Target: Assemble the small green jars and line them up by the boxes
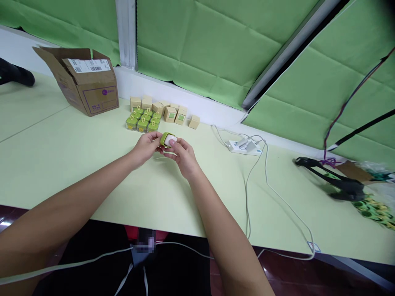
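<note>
Between my hands, above the table, is a small green cap (163, 139) with a rounded white piece (170, 140) in its opening. The fingers of my left hand (145, 147) pinch the cap at its left side. My right hand (185, 159) is closed on the white piece, thumb pressed against it. Whether the two parts are joined I cannot tell. Just behind my left hand stand several small clear containers with green lids (142, 122) and loop handles, grouped in rows. Several small brown cartons (170, 114) stand behind and to the right of them.
An opened cardboard box (98, 93) stands at the back left. Right of my hands lies a white power strip (245, 146), its cables running over the table's front edge. A black tool-like object (336, 179) and a heap of green rings (375, 211) lie far right.
</note>
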A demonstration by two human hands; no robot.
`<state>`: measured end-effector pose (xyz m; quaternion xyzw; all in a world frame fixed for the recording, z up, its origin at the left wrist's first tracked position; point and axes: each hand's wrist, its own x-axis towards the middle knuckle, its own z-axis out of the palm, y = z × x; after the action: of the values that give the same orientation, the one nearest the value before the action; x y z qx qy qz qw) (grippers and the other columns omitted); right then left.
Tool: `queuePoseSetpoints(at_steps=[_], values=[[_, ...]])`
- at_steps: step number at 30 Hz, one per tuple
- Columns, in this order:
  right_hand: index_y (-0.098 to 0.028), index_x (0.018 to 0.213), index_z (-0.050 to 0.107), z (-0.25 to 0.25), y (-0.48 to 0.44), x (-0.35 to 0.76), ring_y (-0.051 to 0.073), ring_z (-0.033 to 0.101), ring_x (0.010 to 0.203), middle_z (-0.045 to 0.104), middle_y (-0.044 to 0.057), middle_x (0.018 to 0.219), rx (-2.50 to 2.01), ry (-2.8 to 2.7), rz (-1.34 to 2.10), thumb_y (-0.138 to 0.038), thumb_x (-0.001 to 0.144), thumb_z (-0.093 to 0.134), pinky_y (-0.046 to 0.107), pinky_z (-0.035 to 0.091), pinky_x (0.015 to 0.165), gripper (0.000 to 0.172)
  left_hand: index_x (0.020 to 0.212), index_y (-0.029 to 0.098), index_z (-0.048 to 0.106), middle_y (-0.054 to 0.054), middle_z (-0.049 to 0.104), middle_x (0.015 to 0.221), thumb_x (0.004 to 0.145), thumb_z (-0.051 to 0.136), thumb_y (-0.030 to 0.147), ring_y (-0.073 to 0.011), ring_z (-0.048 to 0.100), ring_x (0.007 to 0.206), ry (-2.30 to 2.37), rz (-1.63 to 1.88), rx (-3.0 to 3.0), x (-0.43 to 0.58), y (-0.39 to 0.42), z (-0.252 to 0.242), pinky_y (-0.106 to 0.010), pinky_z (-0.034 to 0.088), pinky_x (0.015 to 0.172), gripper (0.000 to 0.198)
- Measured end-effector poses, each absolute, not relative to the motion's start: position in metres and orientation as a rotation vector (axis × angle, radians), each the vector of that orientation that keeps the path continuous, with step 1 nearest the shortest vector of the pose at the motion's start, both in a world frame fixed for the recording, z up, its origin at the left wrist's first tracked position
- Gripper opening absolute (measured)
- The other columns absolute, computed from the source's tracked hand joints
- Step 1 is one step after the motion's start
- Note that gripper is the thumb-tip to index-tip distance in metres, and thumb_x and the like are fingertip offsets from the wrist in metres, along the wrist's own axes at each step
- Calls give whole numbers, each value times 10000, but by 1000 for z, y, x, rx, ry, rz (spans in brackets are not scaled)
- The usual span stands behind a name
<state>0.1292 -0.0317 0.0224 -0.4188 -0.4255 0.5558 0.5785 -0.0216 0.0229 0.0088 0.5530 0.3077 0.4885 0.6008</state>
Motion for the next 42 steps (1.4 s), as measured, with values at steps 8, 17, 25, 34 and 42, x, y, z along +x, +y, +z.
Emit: queuePoseSetpoints(at_steps=[8,17,25,34,42], values=[[-219,955,691,22,-31,129,147,723,816,752,13,923,-928,-1003,1319,-510,670,899,237,588,675,458,833,151,672,-10,649,722,803,808,453,-105,581,595,717,1144,1321,-22,23,9,-252,488,591,332],[-194,963,708,20,-28,133,189,764,833,788,46,935,-861,-1015,1336,-487,718,893,334,640,819,424,842,144,674,-23,656,738,753,843,475,-112,584,619,690,1144,1247,-21,24,8,-259,495,603,382],[-182,944,707,23,-29,130,205,767,817,793,56,918,-826,-958,1374,-528,721,876,362,668,822,445,818,156,662,0,631,710,763,834,442,-101,559,600,686,1156,1275,-22,24,8,-240,475,578,338],[-188,968,678,24,-32,128,190,760,820,774,47,920,-856,-964,1346,-499,644,935,370,666,862,517,825,158,658,1,628,708,782,819,451,-100,560,595,706,1152,1321,-22,24,7,-243,475,581,337],[-186,947,676,26,-32,127,184,759,798,771,42,911,-852,-954,1348,-486,650,933,364,662,872,494,818,164,652,8,615,698,773,824,483,-100,555,586,742,1154,1329,-22,22,9,-246,469,567,365]])
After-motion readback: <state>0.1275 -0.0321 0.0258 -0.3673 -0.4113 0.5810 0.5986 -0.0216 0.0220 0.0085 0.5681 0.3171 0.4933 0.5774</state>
